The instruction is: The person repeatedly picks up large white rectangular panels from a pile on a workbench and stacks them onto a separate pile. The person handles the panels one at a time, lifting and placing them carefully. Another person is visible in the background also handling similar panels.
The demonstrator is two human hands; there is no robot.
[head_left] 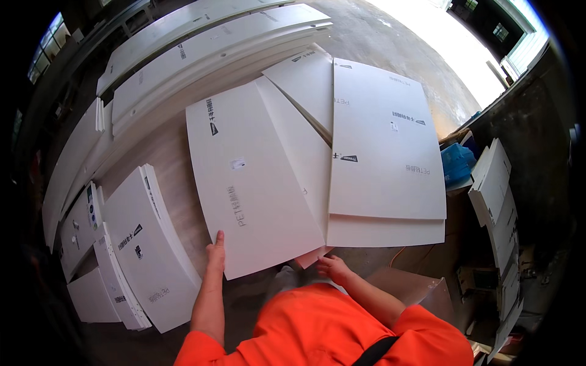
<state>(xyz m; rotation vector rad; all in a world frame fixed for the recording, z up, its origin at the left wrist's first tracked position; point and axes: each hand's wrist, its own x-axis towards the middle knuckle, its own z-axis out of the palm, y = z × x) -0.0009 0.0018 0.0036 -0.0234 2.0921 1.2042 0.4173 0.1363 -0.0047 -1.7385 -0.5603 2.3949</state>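
A large white panel (256,183) with printed marks and a small label lies tilted before me, its near end toward my body. My left hand (215,255) grips its left edge by the near corner, thumb up along the edge and the other fingers partly hidden. My right hand (334,268) is closed, fingers curled, beside a pinkish flat piece (310,256) that sticks out beneath the panel's near right corner. What lies between those fingers I cannot make out. Under and beside the held panel, another white panel (299,146) fans out.
More white panels (387,140) lie stacked to the right, one (305,85) behind. Long white boards (213,55) are piled at the far left, and shorter panels (149,244) stand at the near left. A blue bag (456,165) and leaning boards (497,201) line the right side.
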